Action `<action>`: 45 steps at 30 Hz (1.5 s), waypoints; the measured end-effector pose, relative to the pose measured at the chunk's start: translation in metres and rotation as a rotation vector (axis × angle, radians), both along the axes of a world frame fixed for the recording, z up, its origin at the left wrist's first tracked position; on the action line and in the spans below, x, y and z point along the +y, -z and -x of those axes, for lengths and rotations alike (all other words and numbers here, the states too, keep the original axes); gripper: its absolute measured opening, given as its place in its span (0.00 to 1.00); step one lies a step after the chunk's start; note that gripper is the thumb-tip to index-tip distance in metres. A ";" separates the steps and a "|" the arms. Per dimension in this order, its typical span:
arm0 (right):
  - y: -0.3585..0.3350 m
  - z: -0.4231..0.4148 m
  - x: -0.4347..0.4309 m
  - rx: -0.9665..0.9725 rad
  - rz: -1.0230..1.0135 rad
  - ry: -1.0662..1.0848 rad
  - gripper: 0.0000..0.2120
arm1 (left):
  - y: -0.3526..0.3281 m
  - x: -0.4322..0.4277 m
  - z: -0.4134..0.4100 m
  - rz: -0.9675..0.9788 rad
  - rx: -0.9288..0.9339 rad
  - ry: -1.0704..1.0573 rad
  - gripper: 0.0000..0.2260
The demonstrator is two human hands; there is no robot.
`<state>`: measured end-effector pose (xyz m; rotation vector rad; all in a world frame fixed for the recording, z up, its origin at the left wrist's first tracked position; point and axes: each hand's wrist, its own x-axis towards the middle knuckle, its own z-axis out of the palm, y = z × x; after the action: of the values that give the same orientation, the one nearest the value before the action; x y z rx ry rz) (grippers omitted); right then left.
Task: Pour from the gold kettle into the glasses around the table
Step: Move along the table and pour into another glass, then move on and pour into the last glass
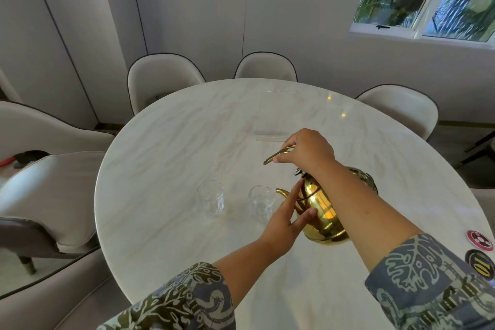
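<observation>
Far left: pale upholstered chairs (53, 195) drawn up to the edge of a round marble table (174, 142).

Left of centre on the tabletop: an empty clear glass (210, 198), upright, and just to its right a second clear glass (261, 202), also upright, the two near each other but apart.

Reaching in from the lower edge in a patterned sleeve (182, 300): the left hand (284, 222), forearm angled up and to the right, palm low over the table. Fingers straight and laid flat, index apart from the rest and running up toward the lid, the others pressed against the kettle's side; no wrap, only a steadying touch.

Centre right: the gold kettle (321, 211), tipped toward the left, its curved spout (281, 191) right at the rim of the second glass. Cannot tell whether the base touches the table. No stream discernible.

Above the kettle: the right hand (308, 149), forearm crossing over the kettle's top from the lower right, wrist bent downward. Fingers curled tight around the thin gold handle (277, 154), thumb tucked along it.

Beyond the hand: a clear acrylic stand (277, 115) upright near the table's middle.

Far right edge: two round patches (479, 252), one red, one black and yellow.
</observation>
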<state>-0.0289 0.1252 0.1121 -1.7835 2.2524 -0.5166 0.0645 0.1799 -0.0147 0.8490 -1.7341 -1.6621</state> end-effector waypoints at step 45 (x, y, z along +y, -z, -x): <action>0.036 0.028 0.051 -0.471 0.403 0.158 0.20 | -0.006 -0.003 -0.036 0.406 -0.427 0.111 0.27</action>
<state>-0.0573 0.1758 0.0758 -1.4319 2.0536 -1.3461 0.1009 0.1772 -0.0091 0.9691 -2.3420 -1.1778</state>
